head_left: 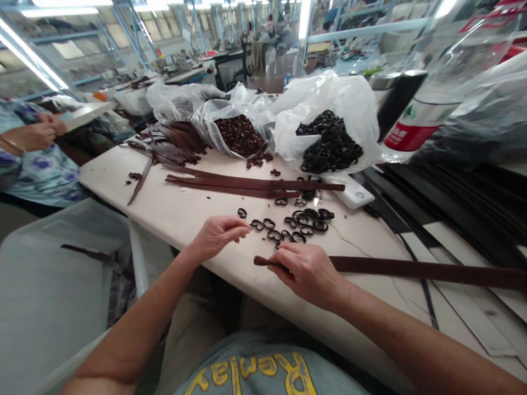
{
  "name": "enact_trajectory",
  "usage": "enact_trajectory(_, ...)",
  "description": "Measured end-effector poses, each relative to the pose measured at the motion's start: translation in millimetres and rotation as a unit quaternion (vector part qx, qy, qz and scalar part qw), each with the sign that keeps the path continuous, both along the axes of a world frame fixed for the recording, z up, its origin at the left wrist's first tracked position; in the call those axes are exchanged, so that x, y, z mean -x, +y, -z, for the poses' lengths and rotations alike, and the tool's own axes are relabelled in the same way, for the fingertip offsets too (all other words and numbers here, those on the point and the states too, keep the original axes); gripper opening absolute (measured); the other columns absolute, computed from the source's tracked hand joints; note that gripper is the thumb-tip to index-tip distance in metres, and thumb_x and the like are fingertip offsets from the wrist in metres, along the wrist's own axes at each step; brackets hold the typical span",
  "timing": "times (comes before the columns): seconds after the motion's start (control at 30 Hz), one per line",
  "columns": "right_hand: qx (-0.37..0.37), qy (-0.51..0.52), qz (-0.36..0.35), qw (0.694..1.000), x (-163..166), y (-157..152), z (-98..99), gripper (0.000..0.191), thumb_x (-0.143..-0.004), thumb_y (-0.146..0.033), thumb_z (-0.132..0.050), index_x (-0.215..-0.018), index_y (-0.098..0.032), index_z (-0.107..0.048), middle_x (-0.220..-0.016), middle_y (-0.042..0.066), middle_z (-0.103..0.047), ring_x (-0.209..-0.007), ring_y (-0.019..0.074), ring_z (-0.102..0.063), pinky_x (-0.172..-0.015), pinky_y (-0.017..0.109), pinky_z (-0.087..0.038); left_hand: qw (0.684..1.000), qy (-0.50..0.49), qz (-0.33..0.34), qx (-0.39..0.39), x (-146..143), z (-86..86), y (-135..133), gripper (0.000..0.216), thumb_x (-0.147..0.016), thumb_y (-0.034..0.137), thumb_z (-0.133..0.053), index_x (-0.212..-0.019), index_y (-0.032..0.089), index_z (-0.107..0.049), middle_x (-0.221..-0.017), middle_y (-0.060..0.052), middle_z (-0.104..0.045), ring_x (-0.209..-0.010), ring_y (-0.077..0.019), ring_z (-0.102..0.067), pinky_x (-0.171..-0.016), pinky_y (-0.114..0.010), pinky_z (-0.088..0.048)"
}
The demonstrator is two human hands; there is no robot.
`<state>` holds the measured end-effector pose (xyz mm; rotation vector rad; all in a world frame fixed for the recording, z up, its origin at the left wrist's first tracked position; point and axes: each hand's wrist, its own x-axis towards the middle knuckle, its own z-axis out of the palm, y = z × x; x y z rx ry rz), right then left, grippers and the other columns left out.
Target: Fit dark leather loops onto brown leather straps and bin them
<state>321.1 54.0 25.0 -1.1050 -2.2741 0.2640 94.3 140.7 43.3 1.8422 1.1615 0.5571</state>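
My right hand [307,272] is closed round a long dark brown strap [411,271], pinched narrow near its free end, which sticks out to the left. The rest of the strap runs right across the table. My left hand [216,237] hovers at the table's front edge, thumb and fingers pinched together; what lies between them is too small to make out. Just beyond both hands lie several small black loops [307,230], and one loop [242,213] sits apart by my left fingertips.
More brown straps [247,185] lie behind the loops. A plastic bag of brown loops [241,134] and another of black loops [329,142] stand farther back. A large bottle [428,118] is at right, a white bin [53,296] at lower left. Another person's hands [37,131] show at far left.
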Motion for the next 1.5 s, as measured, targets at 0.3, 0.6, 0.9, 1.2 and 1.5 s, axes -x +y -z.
enact_trajectory(0.3,0.083,-0.084,-0.053,0.992,17,-16,7.5,0.016,-0.089,-0.029,-0.061,-0.079,-0.018,-0.063,-0.073,0.001,-0.065,-0.059,0.0132,-0.056,-0.052,0.028,-0.031,0.976,0.123,0.055,-0.172,-39,4.9,57,0.015,-0.083,0.028,-0.063,-0.083,0.02,-0.075,-0.08,-0.003,-0.069,-0.072,-0.0152,-0.06,-0.07,-0.026,-0.044)
enact_trajectory(0.6,0.171,-0.128,-0.041,0.976,15,-7,21.2,0.012,-0.085,-0.03,-0.061,-0.08,-0.019,-0.064,-0.081,0.001,-0.069,-0.066,0.0156,-0.062,-0.054,0.028,-0.033,0.95,0.187,-0.039,-0.246,-75,12.0,143,0.017,-0.085,0.024,-0.061,-0.09,0.018,-0.076,-0.089,-0.008,-0.071,-0.081,-0.0209,-0.063,-0.077,-0.031,-0.044)
enact_trajectory(0.9,0.225,-0.122,-0.024,0.966,15,-3,21.8,0.012,-0.08,-0.03,-0.061,-0.08,-0.02,-0.068,-0.081,0.001,-0.072,-0.067,0.0158,-0.064,-0.055,0.029,-0.033,0.955,0.205,0.057,-0.208,-94,26.2,165,0.025,-0.087,0.037,-0.059,-0.086,0.02,-0.078,-0.094,-0.01,-0.074,-0.09,-0.0241,-0.065,-0.08,-0.03,-0.043)
enact_trajectory(1.2,0.255,-0.135,-0.023,0.957,17,-1,23.9,0.016,-0.081,-0.034,-0.061,-0.082,-0.02,-0.068,-0.083,-0.001,-0.072,-0.065,0.0159,-0.064,-0.052,0.03,-0.028,0.97,0.169,0.033,-0.171,-100,36.6,159,0.024,-0.082,0.038,-0.063,-0.084,0.019,-0.076,-0.086,-0.004,-0.074,-0.075,-0.017,-0.063,-0.071,-0.026,-0.045)
enact_trajectory(1.5,0.263,-0.108,-0.032,0.958,13,-1,19.1,0.018,-0.083,-0.035,-0.059,-0.083,-0.02,-0.068,-0.084,-0.001,-0.071,-0.066,0.0147,-0.063,-0.054,0.029,-0.03,0.971,0.19,0.061,-0.134,-111,33.4,165,0.011,-0.064,0.023,-0.075,-0.075,0.023,-0.077,-0.072,-0.002,-0.071,-0.072,-0.0207,-0.062,-0.074,-0.03,-0.045)
